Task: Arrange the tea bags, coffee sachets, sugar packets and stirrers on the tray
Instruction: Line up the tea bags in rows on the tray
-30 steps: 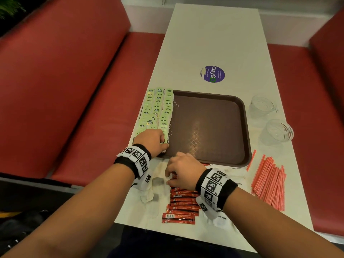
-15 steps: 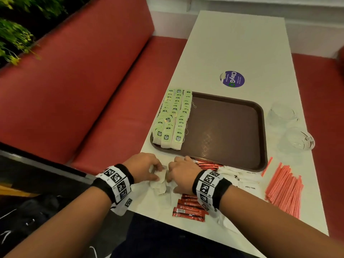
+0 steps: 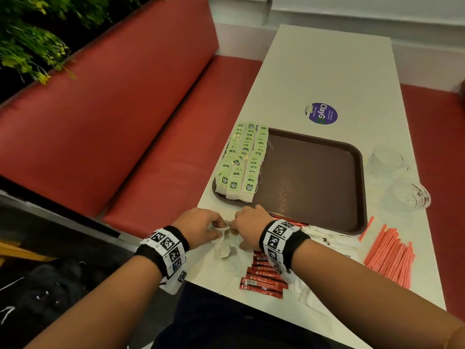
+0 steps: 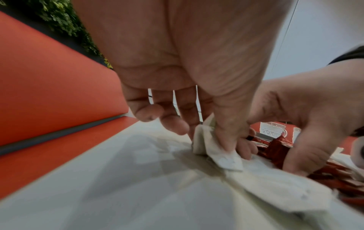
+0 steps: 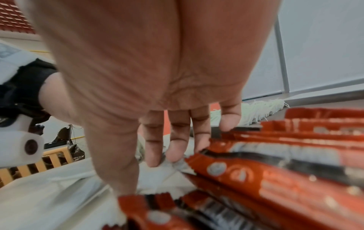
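- The left hand [image 3: 201, 226] pinches a white paper tea bag [image 4: 208, 146] between thumb and fingers [image 4: 173, 126], at the near edge of the white counter [image 3: 327, 71].
- The right hand [image 3: 247, 226] is just beside it; its fingers [image 5: 151, 149] point down onto the same white bags, but a grip I cannot tell.
- The brown plastic tray [image 3: 314, 177] carries three rows of green-labelled tea bags [image 3: 241, 162] on its left side.
- Red coffee sachets [image 3: 261, 285], too many to count, lie near the right wrist.
- White sugar packets [image 3: 332, 240] lie right of the hand.
- A pile of orange stirrers [image 3: 390, 255] lies at the right.
- Two clear glass cups [image 3: 402, 195] stand beside the tray.
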